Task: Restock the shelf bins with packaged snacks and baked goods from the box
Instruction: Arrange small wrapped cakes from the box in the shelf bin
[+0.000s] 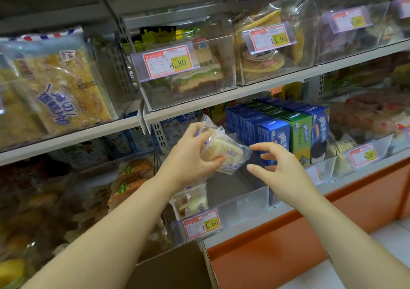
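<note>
Head view shows the left hand (190, 153) gripping a wrapped cake (224, 153) above the half-filled clear bin (244, 202); the right hand (275, 166) hovers beside it, fingers apart. Restocking seems midway; the box (177, 268) waits below.

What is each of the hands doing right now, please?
Left hand: grips a wrapped pastry packet.
Right hand: open, holding nothing, fingers spread beside the packet.
</note>
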{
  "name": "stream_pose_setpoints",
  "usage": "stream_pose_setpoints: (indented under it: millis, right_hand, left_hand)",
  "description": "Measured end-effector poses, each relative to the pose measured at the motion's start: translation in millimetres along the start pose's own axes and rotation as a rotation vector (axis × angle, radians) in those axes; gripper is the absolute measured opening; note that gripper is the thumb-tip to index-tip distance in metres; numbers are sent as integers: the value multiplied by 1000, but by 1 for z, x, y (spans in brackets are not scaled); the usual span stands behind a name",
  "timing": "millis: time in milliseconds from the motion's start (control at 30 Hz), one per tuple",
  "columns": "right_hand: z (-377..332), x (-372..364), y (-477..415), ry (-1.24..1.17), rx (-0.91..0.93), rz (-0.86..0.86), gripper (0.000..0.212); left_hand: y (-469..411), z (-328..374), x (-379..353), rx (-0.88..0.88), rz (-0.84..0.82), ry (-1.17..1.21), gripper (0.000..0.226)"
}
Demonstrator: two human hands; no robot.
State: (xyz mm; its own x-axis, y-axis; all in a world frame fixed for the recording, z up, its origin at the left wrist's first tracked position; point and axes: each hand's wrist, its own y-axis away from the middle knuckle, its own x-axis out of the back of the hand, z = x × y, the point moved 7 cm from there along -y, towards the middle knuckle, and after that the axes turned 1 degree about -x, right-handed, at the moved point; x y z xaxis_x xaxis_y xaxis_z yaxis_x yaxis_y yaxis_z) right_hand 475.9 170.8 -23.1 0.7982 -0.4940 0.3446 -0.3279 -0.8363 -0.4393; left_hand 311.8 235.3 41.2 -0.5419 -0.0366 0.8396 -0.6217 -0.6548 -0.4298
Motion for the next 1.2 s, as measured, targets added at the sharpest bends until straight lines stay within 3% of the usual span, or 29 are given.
stream_pose_setpoints:
  millis: [67, 200, 533, 700, 1000, 1200]
  right_hand:
    - [12, -2, -3, 58, -15, 1, 33]
    - [39, -9, -9, 199, -31, -51, 31]
    - [50, -10, -22, 269, 89, 45, 21]
    - [51, -11, -24, 272, 81, 51, 19]
    - [49, -11, -19, 262, 59, 29, 18]
    - [50, -14, -18, 266, 29, 26, 18]
  left_hand:
    - [-13, -10, -10, 27, -64, -53, 30]
    - [-34, -30, -42, 79, -252, -203, 61]
    - [-67, -89, -95, 160, -578, -479, 69]
    - [-77, -94, -97, 148, -535, -565, 67]
    - [-69, -107, -89, 330, -480, -510, 69]
    - [-69, -101, -86, 361, -530, -598, 73]
